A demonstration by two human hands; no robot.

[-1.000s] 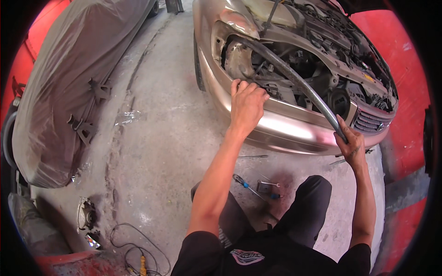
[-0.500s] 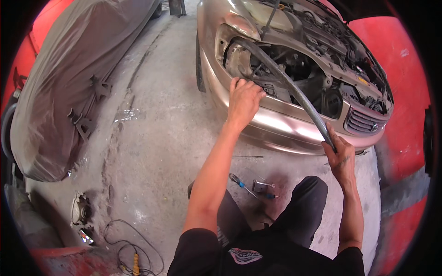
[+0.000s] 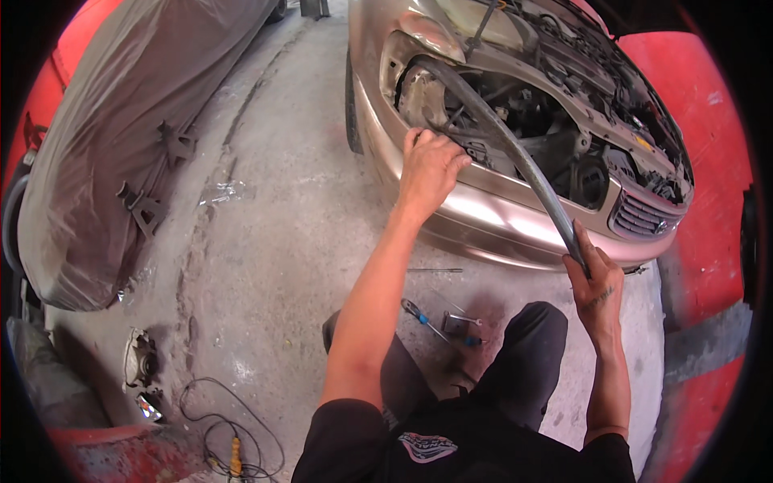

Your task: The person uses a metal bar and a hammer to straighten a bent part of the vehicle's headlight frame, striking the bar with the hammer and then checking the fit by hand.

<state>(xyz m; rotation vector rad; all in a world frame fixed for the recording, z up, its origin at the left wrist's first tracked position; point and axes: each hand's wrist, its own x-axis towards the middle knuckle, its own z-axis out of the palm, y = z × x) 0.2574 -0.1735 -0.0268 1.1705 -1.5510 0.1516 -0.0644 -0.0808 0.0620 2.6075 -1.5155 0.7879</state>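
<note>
My left hand (image 3: 431, 169) is curled over the top edge of the tan car's front bumper (image 3: 498, 216), beside the open headlight cavity (image 3: 538, 109). My right hand (image 3: 594, 282) grips the near end of a long grey metal bar (image 3: 525, 161), which looks curved. The bar runs diagonally across the cavity, its far end at the cavity's upper left; whether that tip is wedged or just resting, I cannot tell. The engine bay (image 3: 592, 60) is exposed behind it, and the grille (image 3: 636, 217) sits right of my right hand.
A covered vehicle (image 3: 113, 145) stands left, with jack stands (image 3: 143, 209) beside it. Tools (image 3: 427, 320) lie on the floor between my knees. A metal part (image 3: 141, 358) and a coiled cable with a yellow handle (image 3: 236, 459) lie lower left. Red panels (image 3: 692, 97) border the right.
My right hand and the bar's near end have moved down and left, toward me. My left hand stays on the bumper edge.
</note>
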